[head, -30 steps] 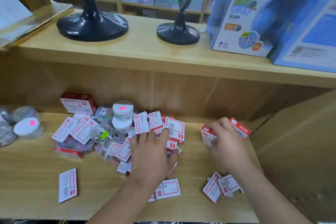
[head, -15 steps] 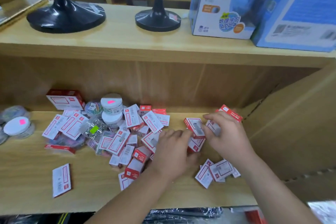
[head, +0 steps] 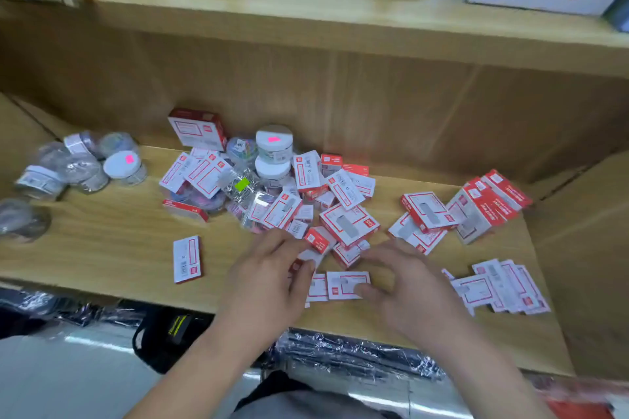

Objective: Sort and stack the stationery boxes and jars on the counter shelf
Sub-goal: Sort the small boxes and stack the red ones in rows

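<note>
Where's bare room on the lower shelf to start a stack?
Largest: front-left of the wooden shelf, between the clear plastic jars and the lone flat red-and-white box. Smaller: at the back, between the central heap of boxes and the leaning red-and-white boxes at right. Crowded: that heap and by the left hand and right hand.

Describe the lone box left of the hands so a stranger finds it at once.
Find the lower wooden shelf, then the central heap of red-and-white boxes. Left of the left hand, near the front edge, lies a single box. It lies flat, apart on bare wood, touching nothing.
</note>
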`<action>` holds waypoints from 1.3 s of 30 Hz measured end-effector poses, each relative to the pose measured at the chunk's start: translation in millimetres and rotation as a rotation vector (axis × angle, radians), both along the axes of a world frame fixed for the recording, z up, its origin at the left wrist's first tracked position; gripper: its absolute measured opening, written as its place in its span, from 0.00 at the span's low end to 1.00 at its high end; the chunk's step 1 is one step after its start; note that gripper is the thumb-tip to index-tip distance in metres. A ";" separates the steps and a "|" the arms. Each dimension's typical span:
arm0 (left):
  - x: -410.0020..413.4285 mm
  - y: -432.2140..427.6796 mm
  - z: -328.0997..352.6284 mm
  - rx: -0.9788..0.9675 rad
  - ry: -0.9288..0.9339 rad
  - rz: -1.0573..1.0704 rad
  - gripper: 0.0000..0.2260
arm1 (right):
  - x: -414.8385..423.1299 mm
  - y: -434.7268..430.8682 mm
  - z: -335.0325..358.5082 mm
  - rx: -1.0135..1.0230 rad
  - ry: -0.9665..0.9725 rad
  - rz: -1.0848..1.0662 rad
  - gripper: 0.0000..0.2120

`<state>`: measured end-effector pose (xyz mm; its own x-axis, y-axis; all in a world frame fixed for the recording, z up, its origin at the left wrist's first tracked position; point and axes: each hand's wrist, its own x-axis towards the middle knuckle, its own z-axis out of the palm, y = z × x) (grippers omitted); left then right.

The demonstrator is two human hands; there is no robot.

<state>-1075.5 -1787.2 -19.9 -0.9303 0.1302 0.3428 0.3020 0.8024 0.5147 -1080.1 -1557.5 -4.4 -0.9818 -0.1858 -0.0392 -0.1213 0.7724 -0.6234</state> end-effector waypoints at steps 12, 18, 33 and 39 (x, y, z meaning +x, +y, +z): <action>41.4 -19.8 -39.2 0.161 -0.237 0.001 0.41 | 16.0 -32.5 -21.6 0.130 0.064 0.110 0.31; 38.4 -23.3 -48.0 0.221 -0.273 0.002 0.44 | 15.5 -44.1 -28.7 0.194 0.119 0.123 0.27; 39.1 21.1 -12.0 0.277 -0.179 -0.138 0.27 | 10.2 18.6 28.9 0.255 0.058 -0.255 0.16; -7.5 112.5 -4.8 0.216 -0.223 -0.273 0.25 | -4.2 84.0 40.7 0.451 -0.016 -0.395 0.21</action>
<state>-1082.9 -1674.7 -24.7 -0.9262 0.3297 0.1830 0.3505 0.5743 0.7398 -1084.3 -1473.5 36.3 -0.9717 0.2319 -0.0447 0.2359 0.9457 -0.2234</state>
